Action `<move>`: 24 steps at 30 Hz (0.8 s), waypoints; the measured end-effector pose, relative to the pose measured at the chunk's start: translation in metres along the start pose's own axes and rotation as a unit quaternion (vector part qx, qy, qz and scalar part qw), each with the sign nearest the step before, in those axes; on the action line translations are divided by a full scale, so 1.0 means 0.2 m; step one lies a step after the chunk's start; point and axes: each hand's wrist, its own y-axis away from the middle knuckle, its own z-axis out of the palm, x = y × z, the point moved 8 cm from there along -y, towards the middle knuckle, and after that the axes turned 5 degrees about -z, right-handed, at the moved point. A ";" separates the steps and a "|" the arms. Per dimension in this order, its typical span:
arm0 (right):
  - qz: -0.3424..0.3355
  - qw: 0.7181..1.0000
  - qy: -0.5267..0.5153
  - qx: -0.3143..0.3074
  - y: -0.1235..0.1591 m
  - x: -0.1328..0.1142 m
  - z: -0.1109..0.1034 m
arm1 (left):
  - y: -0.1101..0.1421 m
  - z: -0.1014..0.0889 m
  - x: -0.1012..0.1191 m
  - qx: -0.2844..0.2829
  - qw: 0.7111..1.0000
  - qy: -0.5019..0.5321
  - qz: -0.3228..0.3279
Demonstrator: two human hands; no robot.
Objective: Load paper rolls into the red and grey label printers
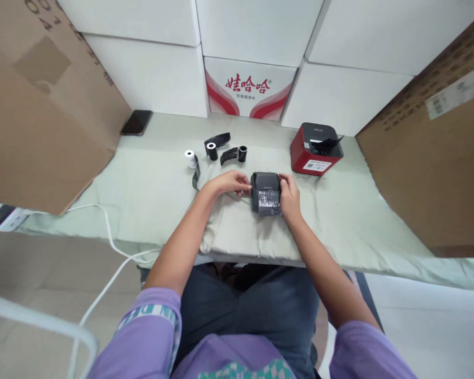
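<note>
A small black portable printer (267,181) lies on the cloth-covered table in front of me, with a dark strip (269,204) bearing pale print hanging out of its front. My right hand (290,199) is closed around the printer's right side, thumb near the top edge. At the opposite side, my left hand (234,182) has curled fingers, with the thumb and index fingertips at the printer's left edge. What lies under those fingertips is hidden. Beyond my left hand are a white paper roll (190,158), a black roll with a white core (211,151) and another black roll (242,153).
A red and black box-shaped device (315,152) stands at the right. A phone (136,122) lies at the back left. Cardboard boxes (43,116) flank both sides, and white boxes (142,68) line the back. A white cable (108,231) hangs over the left front edge.
</note>
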 end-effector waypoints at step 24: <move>-0.013 0.998 -0.031 -0.050 -0.03 -0.01 0.03 | -0.03 -0.01 -0.04 -0.029 0.999 0.018 0.026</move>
